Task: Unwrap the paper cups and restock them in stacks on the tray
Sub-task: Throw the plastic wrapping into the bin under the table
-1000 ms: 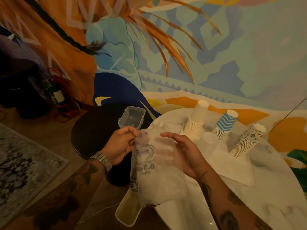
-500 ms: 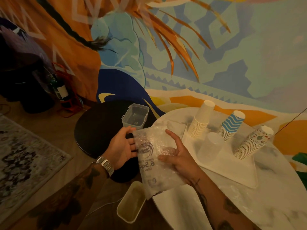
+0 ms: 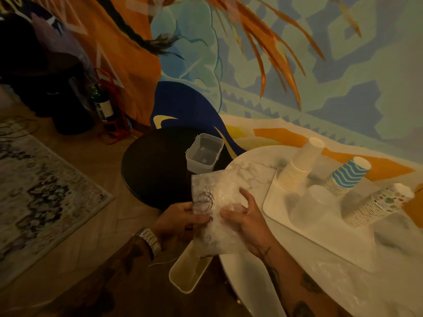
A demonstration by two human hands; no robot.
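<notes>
Both hands hold a crinkled clear plastic wrapper over the near left edge of the white marble table. The left hand pinches the wrapper's left side, and the right hand presses curled fingers into its front. To the right, a white tray carries three tilted stacks of paper cups: plain white cups farthest, blue wavy cups in the middle, and speckled cups nearest.
</notes>
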